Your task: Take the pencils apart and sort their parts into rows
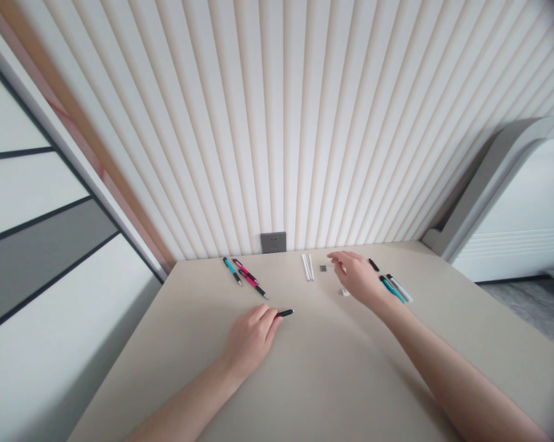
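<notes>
My left hand (251,334) is closed around a pen; its black end (284,313) sticks out to the right, and the rest is mostly hidden by the fingers. Over the back of the table, my right hand (354,273) reaches out with fingers stretched and apart, nothing visible in them. Just left of its fingertips lies a small dark grey cluster of pieces (323,268). Thin white refill-like sticks (307,267) lie beyond that. A small white item (344,292) sits below the hand, partly covered by it.
A turquoise pen (232,271) and two pink pens (253,283) with black grips lie at the back left. Right of my right hand are a black piece (373,264), turquoise barrels (391,289) and a clear barrel (400,288). A wall socket (273,242) is behind the table (323,380).
</notes>
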A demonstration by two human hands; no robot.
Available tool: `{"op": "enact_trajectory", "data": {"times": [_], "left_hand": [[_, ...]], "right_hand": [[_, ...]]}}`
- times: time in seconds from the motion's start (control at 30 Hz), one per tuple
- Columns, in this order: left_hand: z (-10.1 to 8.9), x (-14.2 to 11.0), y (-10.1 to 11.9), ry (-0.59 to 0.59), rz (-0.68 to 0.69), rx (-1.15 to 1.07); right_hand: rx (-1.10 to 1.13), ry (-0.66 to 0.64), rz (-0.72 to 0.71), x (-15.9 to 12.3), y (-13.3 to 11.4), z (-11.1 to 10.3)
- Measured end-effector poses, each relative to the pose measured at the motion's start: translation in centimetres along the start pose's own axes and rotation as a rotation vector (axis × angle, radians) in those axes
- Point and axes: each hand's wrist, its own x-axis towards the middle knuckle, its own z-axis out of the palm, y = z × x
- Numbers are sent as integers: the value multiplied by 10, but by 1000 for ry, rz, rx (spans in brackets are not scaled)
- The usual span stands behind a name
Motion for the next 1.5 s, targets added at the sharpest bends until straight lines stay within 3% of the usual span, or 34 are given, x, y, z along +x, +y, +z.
{"op": "enact_trajectory", "data": {"times": [0.13,0.3,0.47,0.67,0.87,1.03,1.23,1.37,1.5], "left_hand": [[-1,0,1,-3,11,17],[-1,0,1,-3,141,-33],[-1,-1,3,49,260,-87],[-4,-1,4,123,268,-138],[0,-5,4,81,298,-127],[5,-10,6,56,302,-141],[-6,-5,6,141,368,-106],[-18,-4,9,202,495,16],[-20,-4,12,250,588,131]], "right_hand": [[168,-30,-244,-43,-64,18],[373,-99,-250,-81,-98,24],[500,-165,-167,-81,-92,33],[558,-188,-92,-77,-85,40],[581,-255,-140,-81,-84,32],[450,-241,-216,-84,-81,31],[360,-167,-346,-85,-82,21],[433,-284,-335,-87,-86,12],[519,-416,-234,-90,-87,18]]}}
